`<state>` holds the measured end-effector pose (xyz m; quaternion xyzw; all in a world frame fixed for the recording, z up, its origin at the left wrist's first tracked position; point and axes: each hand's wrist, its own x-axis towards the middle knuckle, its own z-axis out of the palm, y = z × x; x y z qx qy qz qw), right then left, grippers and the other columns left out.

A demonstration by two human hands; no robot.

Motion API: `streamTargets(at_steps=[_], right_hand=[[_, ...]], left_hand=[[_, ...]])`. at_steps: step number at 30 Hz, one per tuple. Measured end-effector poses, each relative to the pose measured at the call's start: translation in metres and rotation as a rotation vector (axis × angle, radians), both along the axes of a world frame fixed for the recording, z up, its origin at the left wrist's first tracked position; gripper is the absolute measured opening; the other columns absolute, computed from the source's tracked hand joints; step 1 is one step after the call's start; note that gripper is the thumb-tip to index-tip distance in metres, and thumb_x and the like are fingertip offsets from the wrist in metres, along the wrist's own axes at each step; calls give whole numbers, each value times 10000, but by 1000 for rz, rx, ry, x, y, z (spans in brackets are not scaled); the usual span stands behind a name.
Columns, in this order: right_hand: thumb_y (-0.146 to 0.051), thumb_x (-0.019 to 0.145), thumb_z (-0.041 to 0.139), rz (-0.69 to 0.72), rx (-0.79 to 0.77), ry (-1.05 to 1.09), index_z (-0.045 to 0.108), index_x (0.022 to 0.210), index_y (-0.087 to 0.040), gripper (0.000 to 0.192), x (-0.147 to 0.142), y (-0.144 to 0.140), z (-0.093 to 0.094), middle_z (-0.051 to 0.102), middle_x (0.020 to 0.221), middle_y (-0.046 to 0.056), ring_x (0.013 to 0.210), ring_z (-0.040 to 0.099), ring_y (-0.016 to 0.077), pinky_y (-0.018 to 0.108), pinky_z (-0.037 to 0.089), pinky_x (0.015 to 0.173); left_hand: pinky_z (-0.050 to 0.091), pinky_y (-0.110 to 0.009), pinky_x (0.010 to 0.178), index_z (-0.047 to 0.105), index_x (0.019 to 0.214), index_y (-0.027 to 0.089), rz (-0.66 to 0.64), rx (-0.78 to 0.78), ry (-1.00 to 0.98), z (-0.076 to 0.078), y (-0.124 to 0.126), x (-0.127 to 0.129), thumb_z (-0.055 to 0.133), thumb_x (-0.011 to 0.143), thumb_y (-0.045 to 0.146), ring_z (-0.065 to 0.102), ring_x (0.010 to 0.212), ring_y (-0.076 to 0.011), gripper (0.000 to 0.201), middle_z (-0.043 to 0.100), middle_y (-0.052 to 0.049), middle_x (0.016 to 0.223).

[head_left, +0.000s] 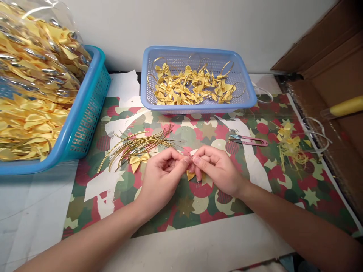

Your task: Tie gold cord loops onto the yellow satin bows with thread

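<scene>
**Two hands pinch a small yellow bow at mid-table**

Far left we see a teal basket [85, 117] packed w/ clear bags of yellow ribbon bows [34, 75], piled well above the rim. Just right of it, on the patterned mat [181, 211], lies a fan of gold cords [136, 145] w/ one loose yellow bow [138, 159] touching their near ends.

Centre: the left hand [161, 177] and right hand [218, 170] meet fingertip to fingertip — both curled, thumbs & forefingers pressed onto the same small yellow bow [190, 175], which sits low btwn them, just above the mat. Only a bit of it shows under the fingers; we can't tell if a cord is attached.

Behind the hands, against the wall, a light-blue basket [244, 87] holds finished bows w/ gold loops [193, 85].

Right of the hands — pink thread snips [249, 141] lie flat on the mat, apart from the right hand. Further right, a heap of yellow ribbon scraps [290, 147], then a cardboard box [326, 60] w/ a yellow-tipped tool [344, 107] at the far edge.
</scene>
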<state>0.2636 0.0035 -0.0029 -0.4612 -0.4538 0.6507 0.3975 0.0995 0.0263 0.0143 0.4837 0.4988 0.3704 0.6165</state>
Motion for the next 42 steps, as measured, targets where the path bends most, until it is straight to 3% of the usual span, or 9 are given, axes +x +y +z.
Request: streamTargets(at_steps=[32,42], right_hand=[[-385,964,520,13,1,-29,579,852,-178,242,0,1,1,504,543,-56,556,509,86,226,442,572],[-404,959,522,16,-21,-36,577,849,-170,264,0,1,1,516,565,-52,494,426,65,217,384,507]], left_hand=[[375,-175,450,604,625,160,-3,33,70,1,0,2,654,797,252,469,494,-73,201,589,8,567],[401,-137,462,593,632,158,-19,36,24,0,0,2,637,818,207,515,499,-51,198,611,28,569]])
